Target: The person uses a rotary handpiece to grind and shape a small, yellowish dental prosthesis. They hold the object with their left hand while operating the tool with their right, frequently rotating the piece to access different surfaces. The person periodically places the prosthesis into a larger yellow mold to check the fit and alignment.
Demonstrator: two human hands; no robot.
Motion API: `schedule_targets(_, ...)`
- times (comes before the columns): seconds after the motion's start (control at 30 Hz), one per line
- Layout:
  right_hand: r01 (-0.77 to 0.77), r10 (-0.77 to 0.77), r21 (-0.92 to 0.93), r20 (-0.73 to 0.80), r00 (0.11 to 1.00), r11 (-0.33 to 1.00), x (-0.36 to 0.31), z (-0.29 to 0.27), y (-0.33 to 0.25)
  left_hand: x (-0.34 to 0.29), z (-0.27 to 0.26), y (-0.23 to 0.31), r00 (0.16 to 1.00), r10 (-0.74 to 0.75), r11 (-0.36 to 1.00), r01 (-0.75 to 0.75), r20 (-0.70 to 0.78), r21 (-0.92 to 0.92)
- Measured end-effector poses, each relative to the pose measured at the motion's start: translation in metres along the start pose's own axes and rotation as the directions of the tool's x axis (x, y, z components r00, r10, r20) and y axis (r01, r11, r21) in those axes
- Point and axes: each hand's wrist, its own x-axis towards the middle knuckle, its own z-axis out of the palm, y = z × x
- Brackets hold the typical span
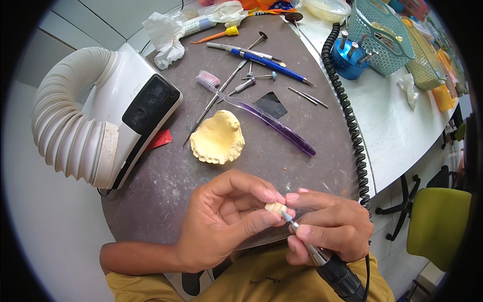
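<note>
Handpiece point(333, 271) slants forward-left, blue tip point(287, 216) at tooth piece point(275, 208).

This looks like a dental laboratory or a technician's workshop. The fingers point(257, 222) hold a small tooth-shaped piece point(274, 207) at the pale blue tip point(287, 216) of a rotary handpiece point(334, 272). Beyond them, on a scuffed grey-brown bench point(151, 211), a yellow dental cast point(210, 136) lies near a purple toothbrush point(262, 116) and scattered metal instruments point(245, 84). Left of the fingers stands a white unit point(121, 75) with a thick ribbed hose point(63, 121); far ahead to their right are a blue holder point(347, 64) of metal-shanked bits and plastic baskets point(387, 56).
</note>
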Motion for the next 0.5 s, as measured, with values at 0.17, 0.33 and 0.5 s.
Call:
schedule_targets(0.17, -0.031, 0.03, 0.003, 0.004, 1.0, 1.0, -0.0003, -0.0004, -0.0018, 0.0007, -0.0002, -0.0005, 1.0, 0.003, 1.0, -0.003, 0.004, -0.019)
schedule_targets(0.33, 0.008, -0.008, -0.004, 0.015, 1.0, 1.0, 0.0002, 0.0006, -0.0003, 0.0006, -0.0014, -0.0036, 0.999, 0.032, 0.999, -0.032, -0.003, 0.0)
schedule_targets(0.5, -0.007, 0.007, -0.006, -0.009, 1.0, 1.0, -0.0017, 0.0011, -0.0007, 0.0001, 0.0007, -0.0017, 1.0, 0.021, 1.0, -0.021, -0.011, -0.003)
